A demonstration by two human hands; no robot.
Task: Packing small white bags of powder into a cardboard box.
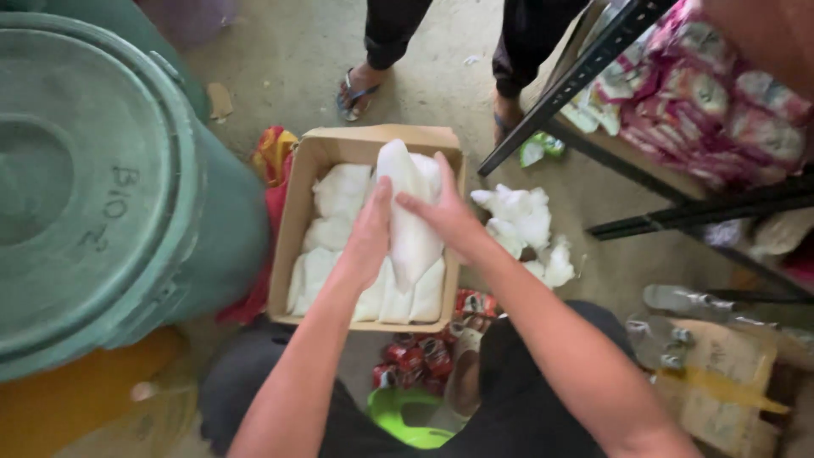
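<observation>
A cardboard box (298, 212) sits on the floor before me, filled with white plastic packets. Both my hands reach into it and grip one long white packet (411, 229) that stands tilted above the others. My left hand (370, 233) presses its left side. My right hand (445, 212) holds its right edge, near the box's right wall.
A large green lidded bin (93, 187) stands left of the box. Another person's legs and sandals (356, 93) are beyond it. Loose white packets (526, 225) lie on the floor to the right. A metal rack with pink packages (712, 102) is at the right. Red packets (420, 356) lie near my knees.
</observation>
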